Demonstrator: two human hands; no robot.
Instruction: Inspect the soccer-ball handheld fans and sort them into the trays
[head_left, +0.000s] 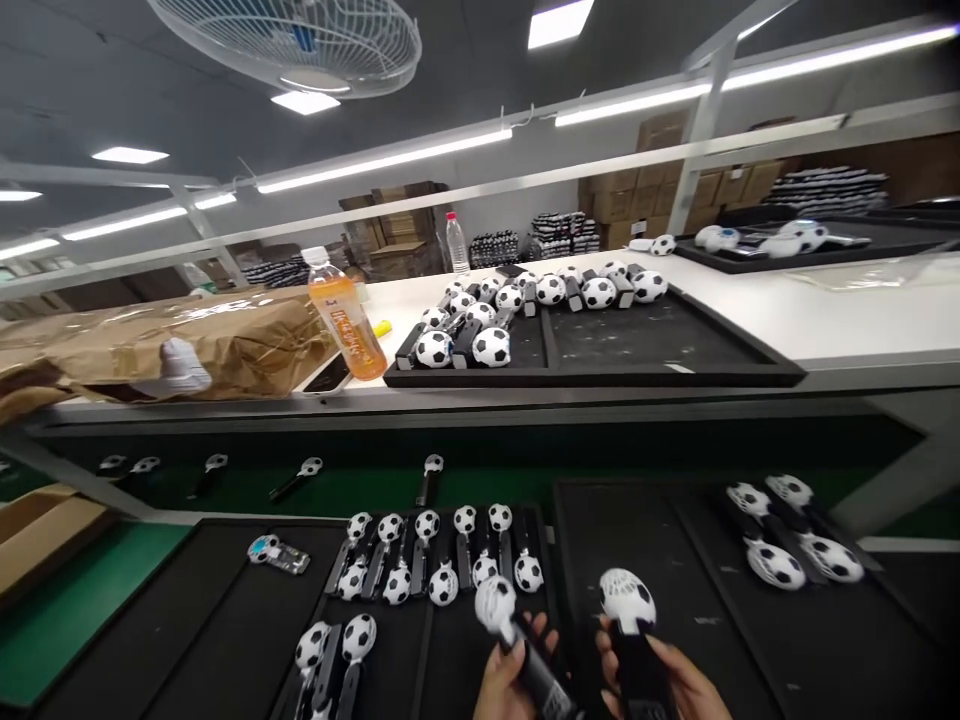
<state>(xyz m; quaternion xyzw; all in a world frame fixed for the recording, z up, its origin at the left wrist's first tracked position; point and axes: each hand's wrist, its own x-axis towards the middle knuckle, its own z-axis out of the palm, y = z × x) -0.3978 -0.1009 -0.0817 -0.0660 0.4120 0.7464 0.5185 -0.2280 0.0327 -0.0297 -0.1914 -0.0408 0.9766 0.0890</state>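
My left hand [514,682] grips the black handle of a handheld fan [517,640] with a white, football-patterned head. My right hand [660,682] holds a similar black-handled fan [630,625], whose white lattice head is tilted away from me. The hands are apart, with the lower parts of both handles cut off by the frame. Just ahead of them, a black tray [450,660] holds several upright football-headed fans in rows. To the right, another black tray [675,580] carries several fans lying down.
Several fans lie on the green conveyor belt [247,490] beyond the trays. A black tray [592,377] of fans sits on the far white bench, beside an orange drink bottle [346,315] and a brown paper bundle [157,350]. A cardboard sheet [45,535] lies at the left.
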